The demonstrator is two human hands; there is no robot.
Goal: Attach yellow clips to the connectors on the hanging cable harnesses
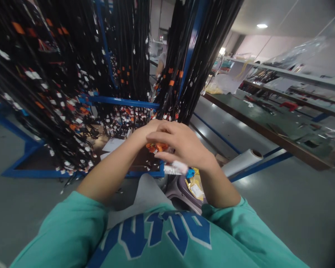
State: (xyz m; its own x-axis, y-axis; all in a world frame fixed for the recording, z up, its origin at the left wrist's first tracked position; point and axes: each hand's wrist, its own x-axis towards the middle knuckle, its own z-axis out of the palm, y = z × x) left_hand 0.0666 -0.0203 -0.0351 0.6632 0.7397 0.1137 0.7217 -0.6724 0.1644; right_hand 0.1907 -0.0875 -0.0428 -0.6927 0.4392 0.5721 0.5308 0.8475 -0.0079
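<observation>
My right hand [184, 143] is curled with its thumb and fingers closed round a small cluster of orange wire connectors [160, 147]. A white and a blue connector [190, 172] poke out below its palm, blurred. Crossing in from the left, my left hand [152, 128] meets the right one, wrist bent; its fingers are hidden behind the right hand and the connectors. Just beyond both hands hang thick bundles of black cables [134, 48] with white and orange ends.
A blue metal rack [123, 101] carries the cables. To the right are a green-topped workbench [281, 130] and a white roll [242, 162]. A purple-grey stool [184, 193] with a yellow bag [197, 188] stands below my hands. Another person's arm [160, 67] shows behind the cables.
</observation>
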